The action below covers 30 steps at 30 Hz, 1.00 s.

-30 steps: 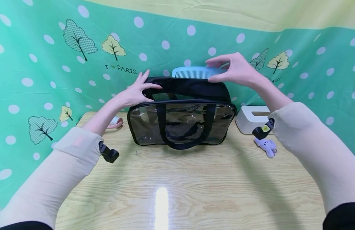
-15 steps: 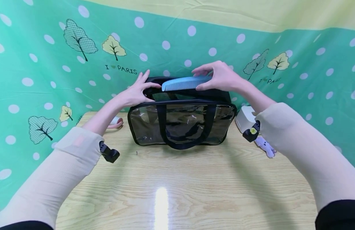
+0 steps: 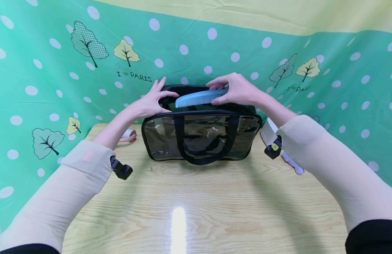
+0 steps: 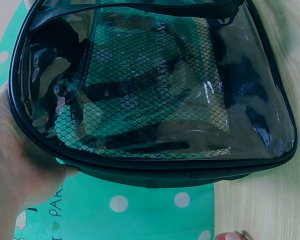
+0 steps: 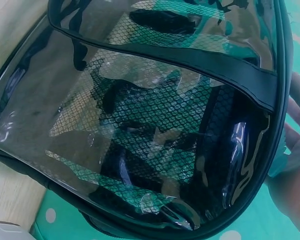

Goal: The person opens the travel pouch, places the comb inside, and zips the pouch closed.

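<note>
A black bag (image 3: 200,137) with see-through sides stands on the table, its top opening parted. My left hand (image 3: 147,103) is at the opening's left end, fingers spread, the thumb at the front rim and the index finger toward the back. My right hand (image 3: 238,90) pinches a blue comb (image 3: 197,98) by its right end, teeth down, over the opening. Mesh shows through the bag's clear side (image 4: 145,90) in the left wrist view, with the left hand (image 4: 20,165) beside its edge. The right wrist view has the right hand (image 5: 294,180) partly behind the bag (image 5: 155,105).
A white box (image 3: 268,132) and a small purple toy (image 3: 292,163) are right of the bag, partly covered by my right arm. A pink and white object (image 3: 128,135) lies left of it. Behind hangs a green dotted cloth (image 3: 196,46); the wooden table (image 3: 221,204) extends in front.
My right hand has carried the comb left and down, from behind the bag's top to over its opening. The left hand and the bag have stayed in place.
</note>
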Motion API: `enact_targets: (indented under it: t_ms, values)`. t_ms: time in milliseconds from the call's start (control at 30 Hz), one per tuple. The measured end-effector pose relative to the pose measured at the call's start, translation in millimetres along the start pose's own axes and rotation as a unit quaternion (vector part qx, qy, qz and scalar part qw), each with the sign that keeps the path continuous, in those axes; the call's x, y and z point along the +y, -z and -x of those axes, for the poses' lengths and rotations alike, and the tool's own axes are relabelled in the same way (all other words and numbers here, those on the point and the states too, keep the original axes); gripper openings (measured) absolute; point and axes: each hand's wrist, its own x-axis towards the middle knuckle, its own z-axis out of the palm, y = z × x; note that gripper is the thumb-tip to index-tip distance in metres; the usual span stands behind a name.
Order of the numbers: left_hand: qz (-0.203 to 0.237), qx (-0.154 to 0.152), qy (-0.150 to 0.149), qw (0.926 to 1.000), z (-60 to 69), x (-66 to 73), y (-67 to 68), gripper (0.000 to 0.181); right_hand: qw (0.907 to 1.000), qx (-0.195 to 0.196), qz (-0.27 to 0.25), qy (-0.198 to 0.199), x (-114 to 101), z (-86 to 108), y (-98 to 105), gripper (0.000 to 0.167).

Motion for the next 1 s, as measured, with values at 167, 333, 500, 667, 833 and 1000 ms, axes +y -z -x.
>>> enact_targets:
  t_ms: [167, 333, 500, 667, 833, 1000]
  values:
    - [-0.002, 0.0, 0.004, 1.0, -0.2, -0.4, -0.4, 0.059, 1.0, -0.004, 0.0, -0.003, -1.8, -0.5, 0.1, 0.059]
    - [0.0, -0.002, 0.002, 1.0, 0.4, 0.5, -0.2, 0.058, 1.0, -0.004, -0.001, -0.001, -1.4, -0.4, -1.1, 0.059]
    - [0.004, -0.002, 0.0, 1.0, 0.2, -0.2, -0.8, 0.058, 1.0, -0.003, 0.004, 0.002, -1.6, -0.5, -2.2, 0.059]
    - [-0.004, 0.001, 0.003, 1.0, -1.0, -1.4, -1.0, 0.059, 1.0, -0.005, 0.002, 0.003, -2.8, -1.0, -2.7, 0.059]
    - [-0.007, 0.002, 0.004, 1.0, -1.3, -2.2, -1.2, 0.059, 1.0, -0.006, -0.003, 0.002, -3.1, -1.2, -2.6, 0.055]
    - [-0.006, 0.0, 0.003, 1.0, -1.0, -2.4, -0.9, 0.059, 1.0, -0.001, 0.0, 0.001, -1.6, -0.7, -2.2, 0.048]
